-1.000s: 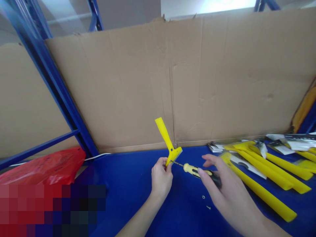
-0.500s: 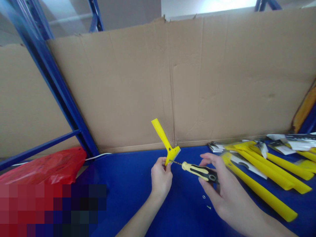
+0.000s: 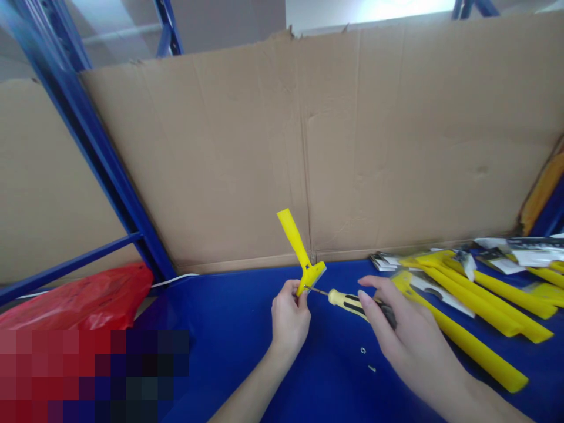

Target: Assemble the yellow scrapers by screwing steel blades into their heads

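Pinched in my left hand [image 3: 291,314] is a yellow scraper [image 3: 296,238], gripped by one end of its head, its handle pointing up and away. My right hand [image 3: 408,335] is closed round the handle of a cream-and-black screwdriver [image 3: 347,301]. The screwdriver's thin shaft reaches left, and its tip meets the scraper head close to my left fingertips. Whether the tip sits in a screw is too small to tell. Below the screwdriver, a small nut [image 3: 363,350] and a small screw [image 3: 372,369] lie on the blue tabletop [image 3: 321,376].
Several yellow scrapers [image 3: 484,302] lie at the right, with white-and-black packets [image 3: 535,255] behind them. A red plastic bag [image 3: 88,296] rests at the left by a blue metal post [image 3: 118,170]. A cardboard panel [image 3: 247,153] stands along the back.
My right thumb and fingers have shifted round the screwdriver handle, with the thumb now further over it. The scraper has moved slightly right in view and stays in my left hand.
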A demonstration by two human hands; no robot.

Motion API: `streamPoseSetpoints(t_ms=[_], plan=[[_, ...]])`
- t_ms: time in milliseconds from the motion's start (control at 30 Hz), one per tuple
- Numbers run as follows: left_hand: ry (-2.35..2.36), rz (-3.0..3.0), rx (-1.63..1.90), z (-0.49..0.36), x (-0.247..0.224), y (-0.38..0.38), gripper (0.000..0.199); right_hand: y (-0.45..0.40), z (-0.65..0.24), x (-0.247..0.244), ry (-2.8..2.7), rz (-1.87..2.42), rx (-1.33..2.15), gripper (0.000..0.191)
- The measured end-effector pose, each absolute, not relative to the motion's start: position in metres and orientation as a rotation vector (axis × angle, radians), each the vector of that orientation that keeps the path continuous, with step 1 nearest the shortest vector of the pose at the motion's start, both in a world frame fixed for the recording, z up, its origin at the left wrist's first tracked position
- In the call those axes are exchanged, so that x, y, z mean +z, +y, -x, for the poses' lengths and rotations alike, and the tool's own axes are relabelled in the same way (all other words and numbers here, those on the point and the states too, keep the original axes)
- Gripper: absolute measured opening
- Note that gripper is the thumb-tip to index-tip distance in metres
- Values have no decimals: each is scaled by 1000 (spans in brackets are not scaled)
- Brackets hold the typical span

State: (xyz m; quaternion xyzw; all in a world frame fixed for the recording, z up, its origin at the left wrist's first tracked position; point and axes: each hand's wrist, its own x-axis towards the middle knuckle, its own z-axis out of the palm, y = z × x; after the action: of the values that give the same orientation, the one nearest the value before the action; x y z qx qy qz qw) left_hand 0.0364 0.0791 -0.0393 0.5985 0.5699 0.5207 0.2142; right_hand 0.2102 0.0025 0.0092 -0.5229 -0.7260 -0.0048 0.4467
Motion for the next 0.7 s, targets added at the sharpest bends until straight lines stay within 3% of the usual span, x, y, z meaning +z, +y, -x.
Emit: streamPoseSetpoints(t_ms=[133, 300, 500, 633, 700], plan=[[1624, -1630, 1424, -36, -39, 79, 11, 1, -211, 9, -1843, 1228, -40, 44], [1613, -1651, 1403, -37, -37, 79, 12, 2, -211, 11, -1827, 1290, 91, 19], [1670, -1556, 1406, -35, -39, 81, 12, 2, -210, 11, -1888, 1266, 15, 36], [1661, -1585, 1399, -36, -39, 81, 12, 1, -208, 9, -1880, 1213, 93, 8], [1668, -1605, 1386, -36, -39, 80, 12, 1, -207, 8, -1850, 1250, 105, 17]])
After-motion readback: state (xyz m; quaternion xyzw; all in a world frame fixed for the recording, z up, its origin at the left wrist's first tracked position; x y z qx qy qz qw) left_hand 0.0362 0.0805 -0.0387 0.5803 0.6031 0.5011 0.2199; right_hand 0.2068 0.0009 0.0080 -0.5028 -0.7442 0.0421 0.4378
